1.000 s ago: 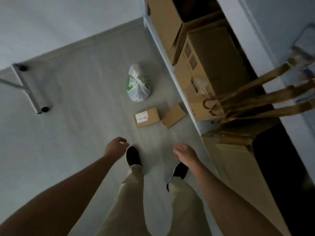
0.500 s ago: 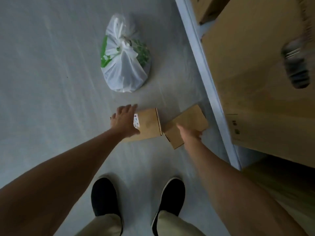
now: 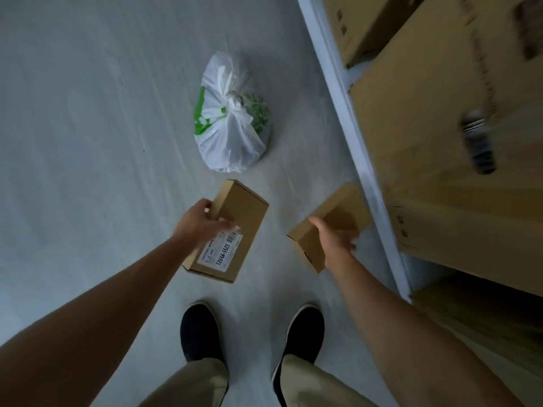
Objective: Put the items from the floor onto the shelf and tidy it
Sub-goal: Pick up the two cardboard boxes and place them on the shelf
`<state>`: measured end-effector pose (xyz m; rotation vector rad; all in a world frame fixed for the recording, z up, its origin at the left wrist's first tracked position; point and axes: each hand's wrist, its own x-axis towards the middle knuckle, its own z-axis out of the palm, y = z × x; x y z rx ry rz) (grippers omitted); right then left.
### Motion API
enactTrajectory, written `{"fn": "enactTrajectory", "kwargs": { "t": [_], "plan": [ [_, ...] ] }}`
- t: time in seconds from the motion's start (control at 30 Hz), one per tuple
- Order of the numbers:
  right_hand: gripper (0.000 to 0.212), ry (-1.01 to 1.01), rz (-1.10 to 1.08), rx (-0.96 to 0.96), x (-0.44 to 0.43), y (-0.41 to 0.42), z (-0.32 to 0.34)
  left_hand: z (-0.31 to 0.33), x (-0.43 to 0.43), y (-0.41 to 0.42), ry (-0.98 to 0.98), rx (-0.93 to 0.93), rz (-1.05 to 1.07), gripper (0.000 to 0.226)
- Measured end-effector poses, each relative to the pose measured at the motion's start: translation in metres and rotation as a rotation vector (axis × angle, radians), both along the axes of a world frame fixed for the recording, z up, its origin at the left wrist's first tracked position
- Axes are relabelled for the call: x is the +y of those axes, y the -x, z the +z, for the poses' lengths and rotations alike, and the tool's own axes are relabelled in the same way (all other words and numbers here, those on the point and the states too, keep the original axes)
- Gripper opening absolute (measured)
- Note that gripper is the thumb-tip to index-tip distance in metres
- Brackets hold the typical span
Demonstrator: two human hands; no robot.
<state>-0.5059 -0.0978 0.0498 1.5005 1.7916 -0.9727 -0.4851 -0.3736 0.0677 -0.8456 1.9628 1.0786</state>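
Left hand (image 3: 199, 223) grip closed on labelled box (image 3: 232, 230), right hand (image 3: 333, 240) grip closed on plain box (image 3: 329, 223), both just short of tied bag (image 3: 230, 118); bag on floor beside shelf (image 3: 346, 113) of cartons (image 3: 435, 118), contents hidden.

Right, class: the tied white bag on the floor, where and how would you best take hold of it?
Grip the white bag at its knot, coming from above. The gathered plastic there stands up from the rounded body and gives one firm handle, while the smooth sides would probably slip.

blurred: dark object (image 3: 477, 142) | cut off: large carton (image 3: 440, 127) | hidden: right palm
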Motion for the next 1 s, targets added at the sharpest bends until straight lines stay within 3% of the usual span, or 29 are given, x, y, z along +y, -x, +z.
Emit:
{"fn": "enactTrajectory", "kwargs": {
  "t": [0.17, 0.27, 0.47, 0.57, 0.67, 0.8, 0.9, 1.0],
  "plan": [
    [0.102, 0.439, -0.141, 0.279, -0.020, -0.027, 0.191, 0.157, -0.007, -0.019, -0.074, 0.024, 0.181, 0.055],
    [0.091, 0.647, -0.098, 0.354, -0.031, -0.045, 0.314, 0.268, 0.004, -0.027, -0.148, 0.051, 0.223, 0.053],
    [0.074, 0.719, 0.002, 0.473, -0.049, -0.079, 0.498, 0.451, 0.024, -0.043, -0.307, 0.151, 0.260, 0.052],
    [0.038, 0.699, -0.072, 0.540, -0.049, -0.093, 0.575, 0.522, 0.023, -0.053, -0.360, 0.213, 0.309, 0.047],
    [0.035, 0.665, -0.087, 0.618, -0.044, -0.113, 0.637, 0.578, 0.014, -0.065, -0.406, 0.275, 0.326, 0.045],
    [0.029, 0.379, 0.002, 0.796, -0.044, -0.139, 0.700, 0.631, 0.015, -0.082, -0.456, 0.329, 0.250, 0.049],
    [0.044, 0.201, 0.150, 0.882, -0.037, -0.162, 0.728, 0.656, 0.030, -0.088, -0.500, 0.370, 0.165, 0.050],
    [0.064, 0.142, 0.119, 0.898, -0.018, -0.187, 0.748, 0.677, 0.048, -0.087, -0.537, 0.390, 0.102, 0.051]
  ]
}}
